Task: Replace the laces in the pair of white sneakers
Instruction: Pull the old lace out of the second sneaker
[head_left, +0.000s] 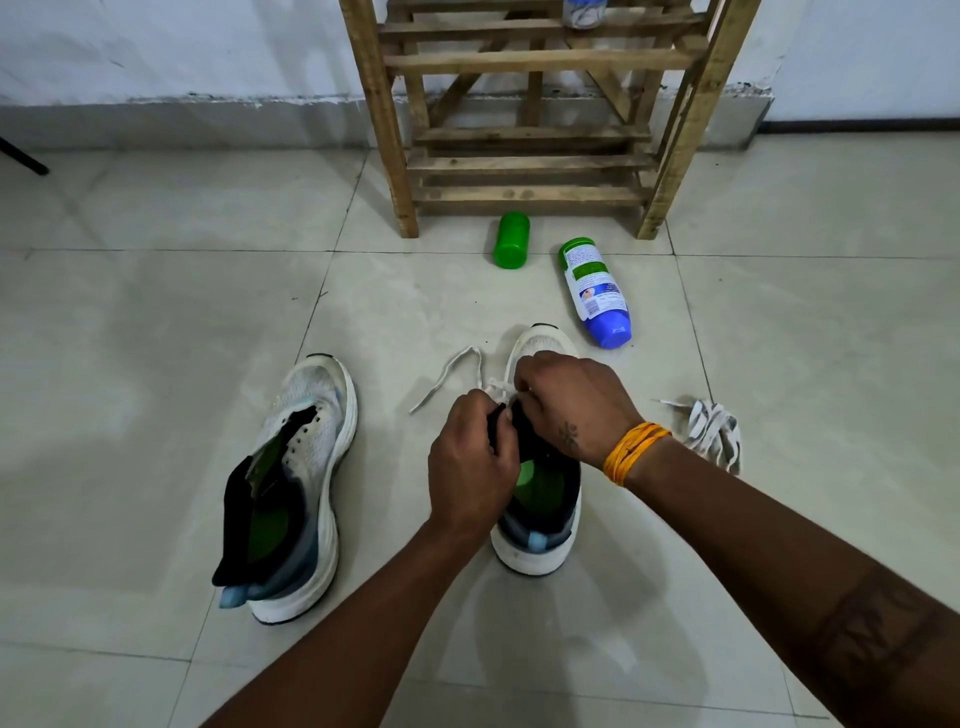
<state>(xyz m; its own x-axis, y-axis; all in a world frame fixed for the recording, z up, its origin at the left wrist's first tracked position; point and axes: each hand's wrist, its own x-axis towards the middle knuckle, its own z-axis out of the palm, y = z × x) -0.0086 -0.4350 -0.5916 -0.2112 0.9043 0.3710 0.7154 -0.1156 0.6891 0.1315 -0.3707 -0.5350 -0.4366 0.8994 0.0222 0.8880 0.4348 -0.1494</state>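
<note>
Left hand (470, 462) grips right shoe's (540, 525) black tongue; right hand (571, 400) pinches lace (447, 376) at eyelets. Left shoe (306, 467) unlaced. Lace pile (711, 431) right.

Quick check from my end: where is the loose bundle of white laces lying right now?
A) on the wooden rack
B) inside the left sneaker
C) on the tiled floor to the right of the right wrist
C: the loose bundle of white laces lies on the tiled floor, just beyond the right wrist.
</note>
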